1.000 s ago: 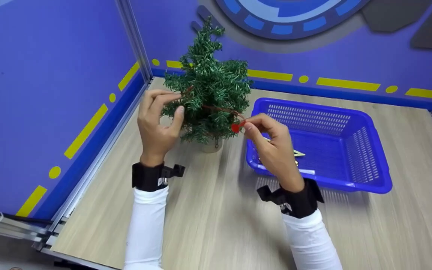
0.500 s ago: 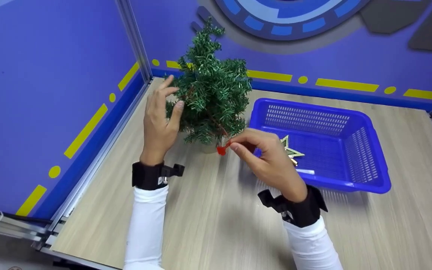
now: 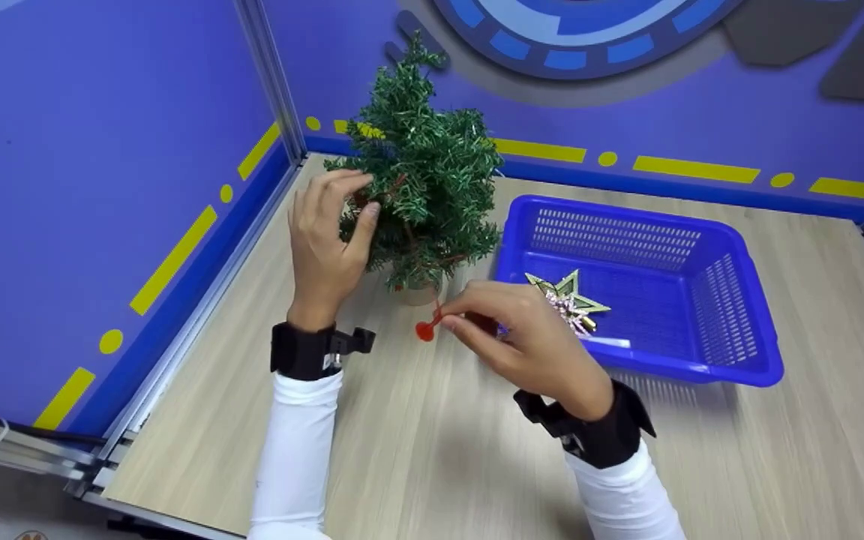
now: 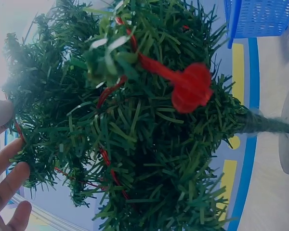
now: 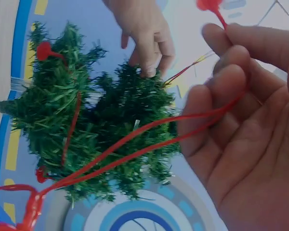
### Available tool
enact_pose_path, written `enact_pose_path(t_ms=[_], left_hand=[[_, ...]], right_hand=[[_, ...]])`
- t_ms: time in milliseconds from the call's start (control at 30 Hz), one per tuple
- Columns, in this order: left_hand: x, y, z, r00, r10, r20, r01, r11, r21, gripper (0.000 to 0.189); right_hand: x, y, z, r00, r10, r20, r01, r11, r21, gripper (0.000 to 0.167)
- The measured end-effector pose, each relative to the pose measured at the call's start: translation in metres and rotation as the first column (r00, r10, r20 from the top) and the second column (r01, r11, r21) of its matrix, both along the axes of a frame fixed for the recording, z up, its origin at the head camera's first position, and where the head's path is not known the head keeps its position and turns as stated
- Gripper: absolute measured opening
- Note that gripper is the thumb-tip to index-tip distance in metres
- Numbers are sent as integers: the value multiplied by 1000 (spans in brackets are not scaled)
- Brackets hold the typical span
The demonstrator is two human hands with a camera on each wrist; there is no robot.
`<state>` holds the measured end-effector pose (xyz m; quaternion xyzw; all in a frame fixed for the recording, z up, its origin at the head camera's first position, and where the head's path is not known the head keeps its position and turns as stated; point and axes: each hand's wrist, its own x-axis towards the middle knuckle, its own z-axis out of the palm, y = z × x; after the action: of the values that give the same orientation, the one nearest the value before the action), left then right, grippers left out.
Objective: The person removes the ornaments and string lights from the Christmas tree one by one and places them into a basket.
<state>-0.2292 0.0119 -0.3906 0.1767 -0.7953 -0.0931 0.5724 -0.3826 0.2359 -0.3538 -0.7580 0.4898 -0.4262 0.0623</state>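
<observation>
A small green artificial Christmas tree (image 3: pixel 436 161) stands upright at the table's back left. Red string lights (image 5: pixel 149 127) wind through its branches, with red round pieces such as the bulb (image 4: pixel 191 88) beside the foliage. My right hand (image 3: pixel 526 337) pinches the string between thumb and forefinger in front of the tree. A red bulb (image 3: pixel 424 331) sticks out past those fingertips, and a doubled red wire runs over the palm in the right wrist view. At the tree's left side, my left hand (image 3: pixel 327 236) keeps its fingers apart from the thumb, fingertips among the branches.
A blue plastic basket (image 3: pixel 717 300) is right of the tree. Inside lie a gold star (image 3: pixel 578 292), shiny pink pieces (image 3: pixel 573 311) and a white strip (image 3: pixel 606 342). Blue wall panels (image 3: pixel 139 165) bound the wooden table (image 3: pixel 417 450) at left and back.
My right hand has moved down and left with the string, from the tree's right side to before its base. My left hand has shifted slightly right, its fingers lifting off and returning to the branches.
</observation>
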Motion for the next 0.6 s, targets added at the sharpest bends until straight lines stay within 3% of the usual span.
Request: enact_pose_path(t_ms=[167,400,500,600], left_hand=[[-1,1,2,998,-20,-53,18,999,-41,30],[-5,7,5,994,-17,-106,10,998,-67,27],[-6,11,7,995,-22,-100,16,998,-61,26],[-6,14,9,995,-28,-97,24,999,-39,25]], right_hand=[[-6,9,9,997,-13,69,24,986,-165,19],[-16,18,17,972,-143,184,189,947,-260,15],[-15,21,18,975,-147,168,191,940,-281,13],[-10,22,19,993,-94,75,111,953,-281,15]])
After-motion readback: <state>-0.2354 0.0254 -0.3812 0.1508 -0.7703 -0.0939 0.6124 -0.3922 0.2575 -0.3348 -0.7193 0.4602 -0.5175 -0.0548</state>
